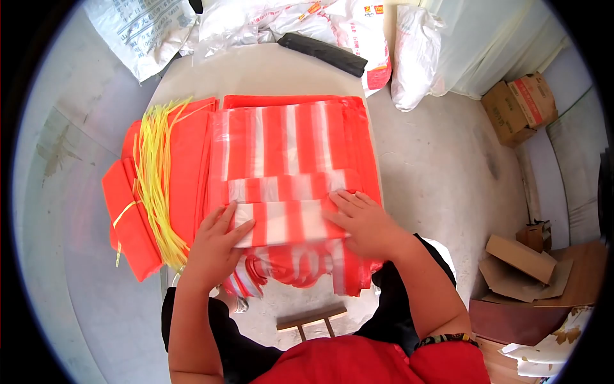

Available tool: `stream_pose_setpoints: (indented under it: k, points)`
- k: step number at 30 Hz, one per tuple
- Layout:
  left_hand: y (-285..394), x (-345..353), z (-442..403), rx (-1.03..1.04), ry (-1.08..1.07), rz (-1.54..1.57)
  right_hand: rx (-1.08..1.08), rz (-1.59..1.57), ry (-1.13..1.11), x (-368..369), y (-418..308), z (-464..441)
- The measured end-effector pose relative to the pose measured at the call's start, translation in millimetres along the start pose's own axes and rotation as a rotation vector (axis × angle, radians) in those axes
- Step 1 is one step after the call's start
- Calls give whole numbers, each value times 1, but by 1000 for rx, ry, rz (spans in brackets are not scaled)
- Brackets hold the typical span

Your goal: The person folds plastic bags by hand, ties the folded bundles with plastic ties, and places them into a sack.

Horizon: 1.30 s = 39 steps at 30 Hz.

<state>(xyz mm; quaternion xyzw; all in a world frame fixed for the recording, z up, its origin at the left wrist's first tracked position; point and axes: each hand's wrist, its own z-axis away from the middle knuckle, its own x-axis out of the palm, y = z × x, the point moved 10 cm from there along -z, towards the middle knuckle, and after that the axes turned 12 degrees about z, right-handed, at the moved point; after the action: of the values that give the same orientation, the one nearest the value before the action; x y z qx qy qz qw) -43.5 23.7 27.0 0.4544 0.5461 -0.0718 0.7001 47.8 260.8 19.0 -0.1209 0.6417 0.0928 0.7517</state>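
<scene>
Left hand (219, 243) and right hand (364, 221), spread, gripping nothing, lie on folded plastic (291, 224) near the table's (230, 69) near edge; folding seems in hand, the next move calling for even pressure. Beyond: ties (153, 173), left edge; roll (323, 54), far edge.

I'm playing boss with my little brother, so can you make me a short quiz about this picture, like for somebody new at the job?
1. Pick one. The yellow strips lie mostly on: A) the floor, B) the plain red sheets, C) a cardboard box.

2. True or false: the black roll is at the far end of the table.

3. What do the left hand and the right hand both rest on?

Key: 1. B. 2. True. 3. The folded striped plastic.
</scene>
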Motion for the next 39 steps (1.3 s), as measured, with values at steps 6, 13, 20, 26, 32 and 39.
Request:
stream_pose_setpoints:
  k: [6,13,20,26,32,39]
  points:
    - [-5,-16,10,5,-50,175,24,-347,-4,-3,32,7]
    - [-51,-39,2,-295,390,561,699,-846,-25,-14,75,19]
    - [51,1,-32,190,134,-2,27,-122,412,-33,-2,-24]
    - [53,43,-30,261,38,-24,-165,-66,328,-10,-46,-39]
    - [45,40,-26,299,55,-112,-183,78,382,-8,-50,-32]
    - [46,35,-24,314,100,-143,-152,31,403,3,-44,-35]
